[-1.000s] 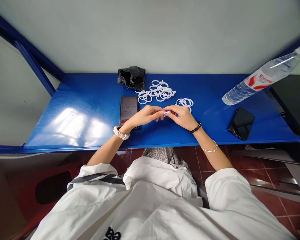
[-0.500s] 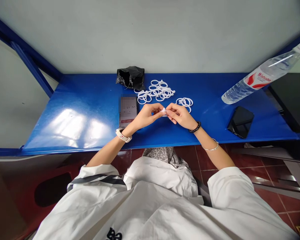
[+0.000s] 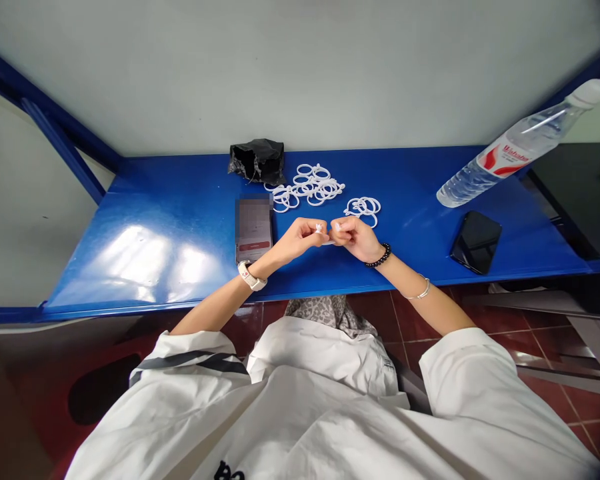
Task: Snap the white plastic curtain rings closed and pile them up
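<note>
Close to the table's front edge, my left hand [image 3: 304, 237] and my right hand [image 3: 356, 237] meet, both with fingers curled in a pinch. Between them is a white plastic ring [image 3: 328, 243], mostly covered by the fingers. A small white end pokes up at my left thumb, and another white bit shows at my right fingertips. Beyond my hands lies a tangled pile of white rings with small knobs [image 3: 317, 187]. A smaller cluster of the same rings [image 3: 364, 208] lies just behind my right hand.
A lit phone [image 3: 254, 230] lies left of my hands on the blue table [image 3: 410, 247], with a crumpled black plastic bag [image 3: 257, 160] behind it. To the right are a dark phone [image 3: 476, 241] and a tall water bottle [image 3: 505, 153]. A grey wall [image 3: 300, 73] closes the back.
My hands have turned inward, with the right fingers curled tighter and the knuckles now facing each other. The whole view has shifted slightly. The ring piles look unchanged.
</note>
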`<state>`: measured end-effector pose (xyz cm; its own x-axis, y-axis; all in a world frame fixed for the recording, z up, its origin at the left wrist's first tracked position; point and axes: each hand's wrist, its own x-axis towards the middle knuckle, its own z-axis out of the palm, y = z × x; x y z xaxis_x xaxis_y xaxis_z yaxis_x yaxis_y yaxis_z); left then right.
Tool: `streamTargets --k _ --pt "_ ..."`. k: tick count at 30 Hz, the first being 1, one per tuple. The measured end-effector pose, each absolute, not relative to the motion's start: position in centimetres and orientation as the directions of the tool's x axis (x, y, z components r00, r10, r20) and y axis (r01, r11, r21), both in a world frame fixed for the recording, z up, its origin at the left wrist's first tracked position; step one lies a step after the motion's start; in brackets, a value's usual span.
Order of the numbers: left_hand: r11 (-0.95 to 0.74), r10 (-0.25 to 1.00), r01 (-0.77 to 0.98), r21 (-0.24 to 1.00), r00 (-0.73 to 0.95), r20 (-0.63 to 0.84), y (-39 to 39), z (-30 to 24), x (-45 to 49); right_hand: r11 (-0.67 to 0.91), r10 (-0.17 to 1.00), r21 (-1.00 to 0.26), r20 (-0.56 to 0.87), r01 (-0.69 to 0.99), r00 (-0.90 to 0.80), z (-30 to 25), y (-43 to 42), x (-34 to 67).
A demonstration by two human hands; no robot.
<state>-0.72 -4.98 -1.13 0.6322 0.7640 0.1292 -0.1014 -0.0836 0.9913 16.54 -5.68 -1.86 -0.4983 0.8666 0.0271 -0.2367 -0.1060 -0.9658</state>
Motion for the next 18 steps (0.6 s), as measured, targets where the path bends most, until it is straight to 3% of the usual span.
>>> streamTargets --k 5,18 --pt "0.020 0.797 -0.149 0.989 0.600 0.074 -5.01 -1.10 -0.51 -0.113 0.891 -0.962 0.013 -0.249 -0.454 -1.41 -5.71 16.60" --pt "0.033 0.813 -0.247 0.969 0.570 0.118 -4.24 -1.14 -0.70 -0.106 0.894 -0.937 0.057 -0.333 -0.444 -1.07 -5.58 16.83"
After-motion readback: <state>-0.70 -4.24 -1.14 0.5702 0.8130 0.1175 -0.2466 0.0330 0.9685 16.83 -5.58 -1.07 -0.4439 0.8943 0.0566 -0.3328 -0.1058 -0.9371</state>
